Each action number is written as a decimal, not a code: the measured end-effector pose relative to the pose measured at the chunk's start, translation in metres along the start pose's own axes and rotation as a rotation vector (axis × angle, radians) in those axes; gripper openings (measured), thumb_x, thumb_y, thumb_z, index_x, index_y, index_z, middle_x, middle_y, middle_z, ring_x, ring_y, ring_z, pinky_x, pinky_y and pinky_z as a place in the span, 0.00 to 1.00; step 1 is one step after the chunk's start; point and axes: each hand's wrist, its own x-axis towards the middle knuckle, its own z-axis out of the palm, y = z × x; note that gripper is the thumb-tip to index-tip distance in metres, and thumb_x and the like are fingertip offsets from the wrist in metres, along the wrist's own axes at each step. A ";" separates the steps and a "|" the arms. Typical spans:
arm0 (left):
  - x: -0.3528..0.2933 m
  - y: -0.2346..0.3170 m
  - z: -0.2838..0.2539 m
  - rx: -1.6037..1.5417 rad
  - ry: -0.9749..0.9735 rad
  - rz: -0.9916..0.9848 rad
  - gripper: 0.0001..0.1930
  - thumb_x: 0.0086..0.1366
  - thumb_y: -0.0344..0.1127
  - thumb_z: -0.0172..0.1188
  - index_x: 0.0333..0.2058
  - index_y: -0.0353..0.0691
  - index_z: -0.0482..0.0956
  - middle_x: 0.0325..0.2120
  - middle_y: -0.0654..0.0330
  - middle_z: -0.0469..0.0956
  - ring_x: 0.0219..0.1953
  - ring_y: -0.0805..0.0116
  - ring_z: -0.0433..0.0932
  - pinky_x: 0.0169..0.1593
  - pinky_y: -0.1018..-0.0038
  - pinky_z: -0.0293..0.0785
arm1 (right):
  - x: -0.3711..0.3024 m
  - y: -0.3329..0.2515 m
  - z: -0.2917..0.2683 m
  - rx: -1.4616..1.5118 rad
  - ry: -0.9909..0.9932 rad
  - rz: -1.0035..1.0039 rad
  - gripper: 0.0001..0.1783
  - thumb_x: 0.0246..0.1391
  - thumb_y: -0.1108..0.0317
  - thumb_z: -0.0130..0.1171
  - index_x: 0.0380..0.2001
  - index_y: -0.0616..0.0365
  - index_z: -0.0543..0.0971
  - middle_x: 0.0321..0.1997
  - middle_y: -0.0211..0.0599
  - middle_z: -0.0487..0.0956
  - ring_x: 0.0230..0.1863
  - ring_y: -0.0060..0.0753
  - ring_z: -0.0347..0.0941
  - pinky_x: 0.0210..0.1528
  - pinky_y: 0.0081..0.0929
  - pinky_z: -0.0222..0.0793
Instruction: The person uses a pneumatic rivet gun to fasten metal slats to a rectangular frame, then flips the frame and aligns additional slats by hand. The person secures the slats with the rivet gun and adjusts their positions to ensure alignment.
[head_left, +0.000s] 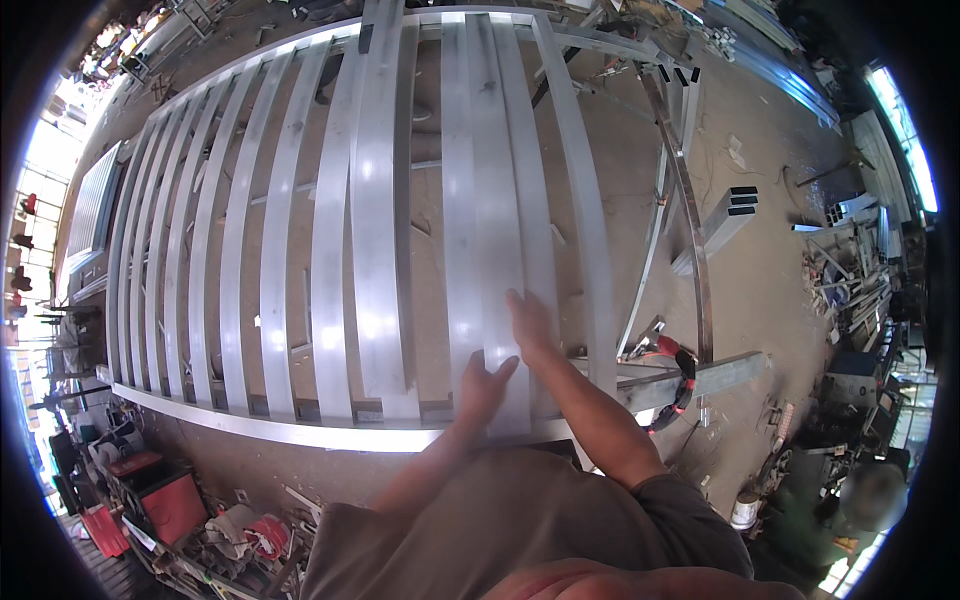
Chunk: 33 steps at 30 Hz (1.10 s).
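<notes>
A large frame of pale, shiny metal tubes [240,240] lies in front of me, its long tubes running away from my body. Near its right half, several wide tubes lie close together. My left hand [483,388] is at the near end of one of these metal tubes [497,200], thumb across its top and fingers by its left side. A little farther off, my right hand [532,325] grips the same tube along its right side. The undersides of both hands are hidden, and the right fingertips are slightly blurred.
A black and red cable [686,385] hangs over a beam [730,372] at the right. Beyond it, black-ended tubes [722,230] stick up beside a brown metal bar [690,220]. A red box [172,510] stands at the lower left; metal scrap [850,275] lies far right.
</notes>
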 end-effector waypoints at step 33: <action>0.013 -0.022 0.023 -0.143 0.037 0.056 0.23 0.64 0.42 0.70 0.49 0.28 0.80 0.42 0.44 0.85 0.46 0.52 0.84 0.51 0.61 0.77 | -0.056 0.050 -0.031 -0.068 -0.120 -0.238 0.34 0.71 0.50 0.50 0.69 0.64 0.65 0.68 0.53 0.71 0.67 0.47 0.68 0.70 0.39 0.60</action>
